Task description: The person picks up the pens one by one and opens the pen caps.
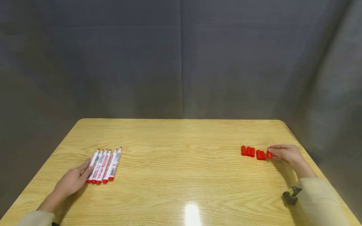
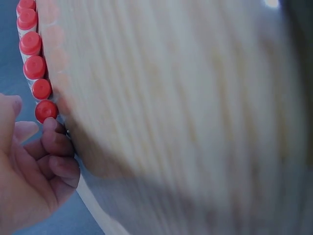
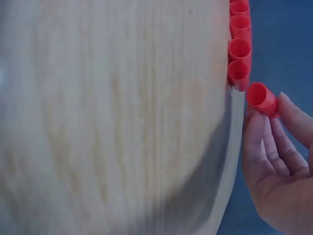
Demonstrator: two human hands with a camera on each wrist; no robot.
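Observation:
My left hand is at the left end of a row of red-and-white markers. Its thumb and fingers pinch the leftmost marker, which lies beside the others. The markers lie uncapped, with tips pointing away from me and red ends toward me. At the right, my right hand pinches a red marker cap between thumb and fingers. That cap is hollow, its opening faces the wrist camera, and it is slightly apart from the row of several red caps.
A wood-grain table carries everything, its back corners rounded. Dark grey cloth hangs behind it and along both sides. A dark wrist strap with a device is on my right sleeve. Glare shows near the table's front middle.

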